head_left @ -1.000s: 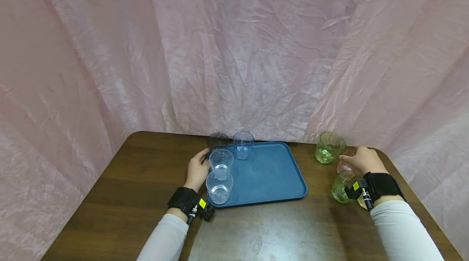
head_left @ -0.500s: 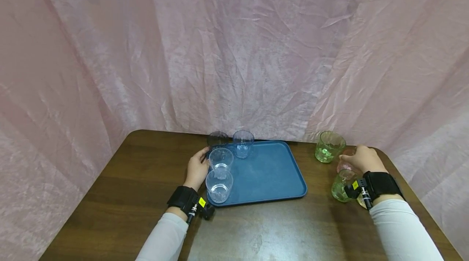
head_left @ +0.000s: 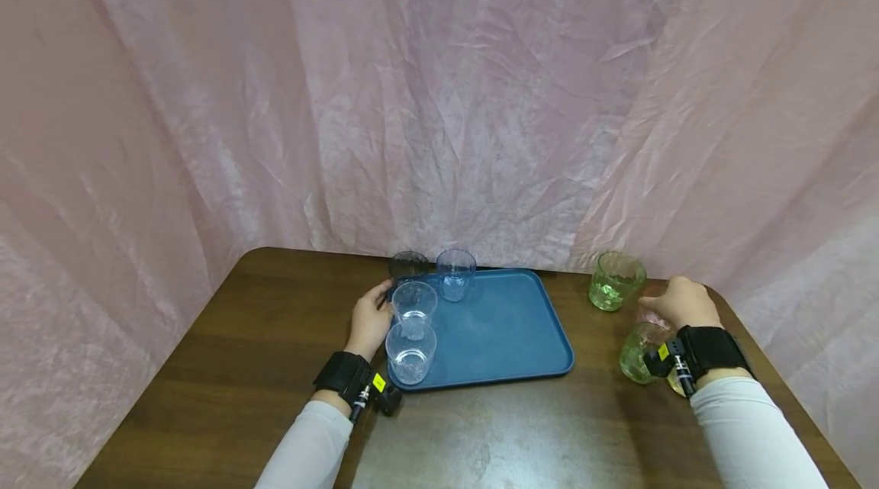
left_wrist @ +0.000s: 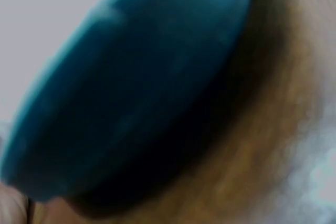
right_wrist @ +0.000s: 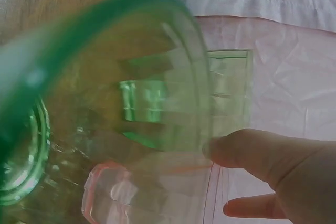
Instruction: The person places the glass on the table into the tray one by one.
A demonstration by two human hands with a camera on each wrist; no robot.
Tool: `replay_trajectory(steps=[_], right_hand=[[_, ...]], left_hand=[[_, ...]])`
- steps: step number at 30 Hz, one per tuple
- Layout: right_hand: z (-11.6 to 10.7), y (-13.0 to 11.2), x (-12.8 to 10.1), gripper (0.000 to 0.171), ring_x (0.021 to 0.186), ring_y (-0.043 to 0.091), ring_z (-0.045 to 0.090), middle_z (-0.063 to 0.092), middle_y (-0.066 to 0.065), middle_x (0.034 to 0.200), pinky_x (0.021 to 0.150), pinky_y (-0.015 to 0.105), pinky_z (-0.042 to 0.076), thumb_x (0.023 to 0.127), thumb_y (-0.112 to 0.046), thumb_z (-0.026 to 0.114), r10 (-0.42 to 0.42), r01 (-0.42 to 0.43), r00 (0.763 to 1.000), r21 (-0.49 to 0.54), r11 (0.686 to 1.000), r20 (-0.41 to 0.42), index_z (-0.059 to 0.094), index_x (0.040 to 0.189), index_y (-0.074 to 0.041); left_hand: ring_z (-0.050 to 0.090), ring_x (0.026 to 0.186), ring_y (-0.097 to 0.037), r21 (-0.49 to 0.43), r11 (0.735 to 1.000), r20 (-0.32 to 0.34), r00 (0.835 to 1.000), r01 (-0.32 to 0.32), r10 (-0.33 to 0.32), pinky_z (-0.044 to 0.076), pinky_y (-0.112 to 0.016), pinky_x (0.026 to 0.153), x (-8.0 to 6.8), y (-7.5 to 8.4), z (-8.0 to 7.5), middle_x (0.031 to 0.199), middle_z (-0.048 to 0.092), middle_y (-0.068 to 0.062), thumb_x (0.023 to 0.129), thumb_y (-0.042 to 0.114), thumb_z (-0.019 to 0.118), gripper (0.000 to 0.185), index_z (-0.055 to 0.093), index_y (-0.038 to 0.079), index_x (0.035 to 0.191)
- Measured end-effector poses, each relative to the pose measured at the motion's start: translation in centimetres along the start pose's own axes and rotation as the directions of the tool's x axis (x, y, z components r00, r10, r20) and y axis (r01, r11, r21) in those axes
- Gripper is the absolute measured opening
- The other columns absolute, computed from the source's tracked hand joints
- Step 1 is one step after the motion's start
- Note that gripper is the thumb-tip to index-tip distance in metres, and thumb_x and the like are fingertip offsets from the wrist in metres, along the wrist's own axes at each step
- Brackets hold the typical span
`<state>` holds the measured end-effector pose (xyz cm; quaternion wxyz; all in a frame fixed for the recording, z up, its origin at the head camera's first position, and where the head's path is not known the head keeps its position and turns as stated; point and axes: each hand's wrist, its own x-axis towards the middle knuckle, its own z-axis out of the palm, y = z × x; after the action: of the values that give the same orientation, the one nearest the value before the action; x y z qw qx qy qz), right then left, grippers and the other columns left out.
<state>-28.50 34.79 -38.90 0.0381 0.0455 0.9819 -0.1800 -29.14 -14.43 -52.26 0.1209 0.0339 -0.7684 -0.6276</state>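
A blue tray [head_left: 508, 329] lies mid-table. Several clear glasses stand along its left side, such as the near one [head_left: 410, 352] and the back one [head_left: 456, 273]. My left hand [head_left: 371, 317] grips the tray's left rim; the left wrist view shows only that blurred rim [left_wrist: 131, 87]. At the right, my right hand [head_left: 676, 302] curls over a pink glass [head_left: 644, 315], mostly hidden beneath it. In the right wrist view my thumb and a finger [right_wrist: 252, 150] lie beside the pink glass [right_wrist: 121, 192].
Two green glasses stand on the wooden table [head_left: 275, 367] near my right hand: one behind [head_left: 616, 280], one in front [head_left: 637, 352]. The near one [right_wrist: 105, 103] fills the right wrist view. A pink cloth [head_left: 439, 92] hangs close behind the table.
My right hand has settled lower over the pink glass, hiding more of it. The left hand, tray and glasses have stayed put.
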Motion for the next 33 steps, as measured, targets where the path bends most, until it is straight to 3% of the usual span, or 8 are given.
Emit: replay_trajectory(steps=[6,10,14,23,33], right_hand=[[-0.8,-0.7,-0.2,0.038,0.058,0.029,0.054,0.053,0.01,0.063,0.048,0.037,0.043,0.09,-0.029,0.068,-0.027,0.028,0.995,0.011,1.0,-0.099,0.052,0.065,-0.005],[-1.8,-1.7,-0.1,0.043,0.073,0.048,0.061,0.062,0.03,0.081,0.054,0.049,0.049,0.089,-0.032,0.07,-0.043,0.044,0.982,0.002,0.999,-0.181,0.061,0.084,0.01],[-2.8,-3.3,-0.2,0.055,0.086,0.06,0.06,0.062,0.042,0.096,0.062,0.061,0.05,0.087,-0.035,0.071,-0.079,0.079,0.962,-0.009,0.997,-0.261,0.062,0.101,0.018],[-4.8,-8.5,-1.4,0.059,0.096,0.061,0.056,0.058,0.045,0.107,0.07,0.067,0.049,0.087,-0.033,0.068,-0.144,0.137,0.922,-0.045,0.99,-0.36,0.06,0.117,0.017],[-4.9,-14.8,-3.0,0.063,0.113,0.056,0.052,0.055,0.041,0.124,0.088,0.068,0.047,0.091,-0.033,0.069,-0.217,0.24,0.906,0.018,0.971,-0.364,0.056,0.133,0.011]], left_hand=[[0.045,0.139,-0.039,0.007,1.0,0.007,1.0,0.009,-0.009,0.041,-0.045,0.113,0.2,-0.3,-0.1,0.145,0.051,-0.027,0.091,-0.018,0.052,0.049,0.051,-0.013,0.14],[0.045,0.138,-0.04,0.019,1.0,0.011,1.0,0.005,-0.005,0.041,-0.047,0.113,0.3,-0.5,-0.2,0.145,0.051,-0.028,0.091,-0.017,0.051,0.049,0.051,-0.014,0.14],[0.044,0.139,-0.04,0.013,1.0,0.012,1.0,0.014,-0.014,0.041,-0.047,0.113,0.2,-0.7,-0.4,0.146,0.051,-0.027,0.091,-0.016,0.052,0.049,0.051,-0.013,0.14],[0.044,0.139,-0.04,0.021,0.999,0.014,0.999,0.03,-0.03,0.041,-0.047,0.113,-0.1,-0.7,-0.3,0.146,0.05,-0.027,0.094,-0.014,0.053,0.047,0.051,-0.012,0.141],[0.045,0.138,-0.041,0.003,1.0,0.005,1.0,0.013,-0.013,0.041,-0.047,0.113,0.0,-0.2,0.1,0.145,0.052,-0.028,0.091,-0.016,0.053,0.048,0.052,-0.013,0.139]])
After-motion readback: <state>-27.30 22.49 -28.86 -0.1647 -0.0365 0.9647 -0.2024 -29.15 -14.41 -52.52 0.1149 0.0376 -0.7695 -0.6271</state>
